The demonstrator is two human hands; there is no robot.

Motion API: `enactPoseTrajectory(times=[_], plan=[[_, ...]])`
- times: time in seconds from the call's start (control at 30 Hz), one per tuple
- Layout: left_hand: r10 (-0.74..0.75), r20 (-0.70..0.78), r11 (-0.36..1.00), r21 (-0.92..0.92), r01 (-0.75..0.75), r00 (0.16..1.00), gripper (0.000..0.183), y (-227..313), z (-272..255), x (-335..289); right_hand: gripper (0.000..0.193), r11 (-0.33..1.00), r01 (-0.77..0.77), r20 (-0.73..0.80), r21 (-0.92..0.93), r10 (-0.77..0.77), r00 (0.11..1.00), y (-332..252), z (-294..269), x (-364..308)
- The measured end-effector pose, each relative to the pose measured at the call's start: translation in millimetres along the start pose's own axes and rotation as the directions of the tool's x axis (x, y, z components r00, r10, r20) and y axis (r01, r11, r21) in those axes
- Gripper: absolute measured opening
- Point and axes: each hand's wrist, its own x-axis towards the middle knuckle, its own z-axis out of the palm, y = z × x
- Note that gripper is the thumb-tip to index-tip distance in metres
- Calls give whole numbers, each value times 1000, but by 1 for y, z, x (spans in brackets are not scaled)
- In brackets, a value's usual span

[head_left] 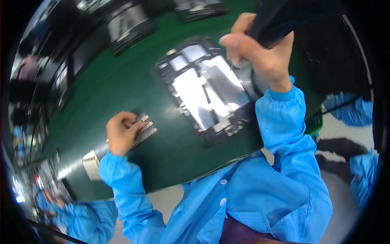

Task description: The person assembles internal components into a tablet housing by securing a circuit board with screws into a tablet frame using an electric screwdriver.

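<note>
My left hand (pixel 121 132) is over a bundle of thin strips with light connector ends (pixel 147 129), on the green tabletop. Its thumb and fingers are drawn together at the strips; whether one is between them cannot be made out. To the right lies a flat device assembly (pixel 203 91), dark-framed, with shiny silver panels and small parts along its edges. Past its upper right side, my right hand (pixel 264 55) is wrapped round a dark black object (pixel 274 22). The kind of that object is not clear. A small blurred tip shows under the fingers.
The green table (pixel 166 158) carries another pile of pale strips (pixel 91 164) at the left. Two similar device assemblies (pixel 129 26) (pixel 200 8) sit at the far side. People in blue work coats (pixel 89 219) are at both sides. Dark equipment lines the left.
</note>
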Motion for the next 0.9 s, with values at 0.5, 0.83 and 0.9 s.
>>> enactPoseTrajectory(times=[0.5,0.83,0.9], plan=[[344,-275,937,40,-346,898,12,37,41,1,35,985,-167,-398,-50,133,908,39,-96,-73],[171,-276,970,-119,-211,946,14,57,86,21,34,978,-190,-370,-86,145,917,43,-102,-78],[180,-276,976,-69,-207,944,15,59,85,19,36,974,-194,-363,-113,141,921,39,-101,-78]])
